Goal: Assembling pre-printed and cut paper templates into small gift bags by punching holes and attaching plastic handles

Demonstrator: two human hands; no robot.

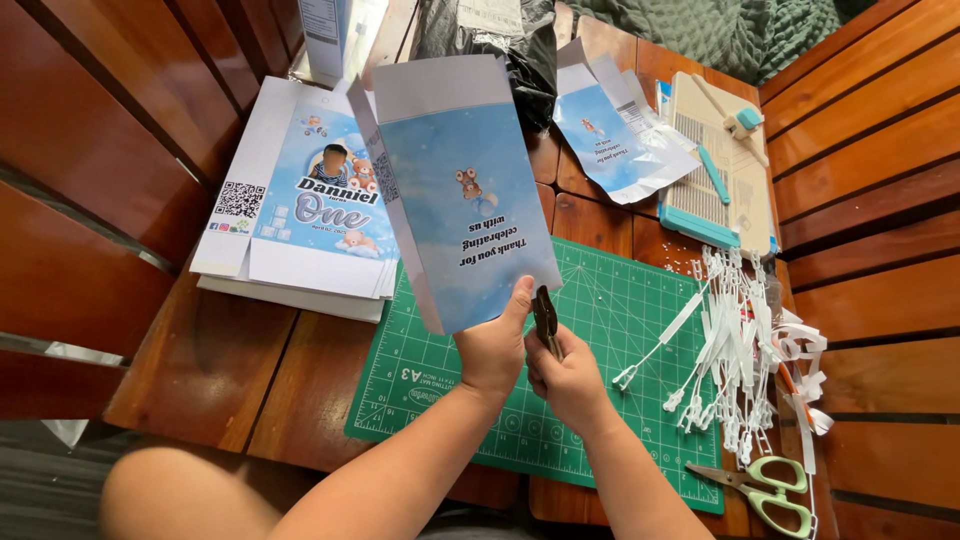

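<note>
left hand (492,352) pinches the bottom edge of a flat-folded blue card box (462,190), holding it upright over the green cutting mat (620,330). right hand (568,380) is closed round a small dark punch tool (545,318), its tip just beside that same edge. hands nearly touching.

handling, as a judgement: printed card looks light and thin, stiff along the creases but floppy across the panels; it would dent or crease if squeezed mid-panel. best held at a folded edge or bottom corner, as now.

printed items: stack of flat blue-and-white box blanks (300,200) at left on the worktop, square code patch on a white flap; another cut blank (610,130) behind, by a black bag (500,40). beige and teal scoring board (720,170) at right, heap of white plastic ties (740,350), green-handled scissors (770,490) at near right.
</note>
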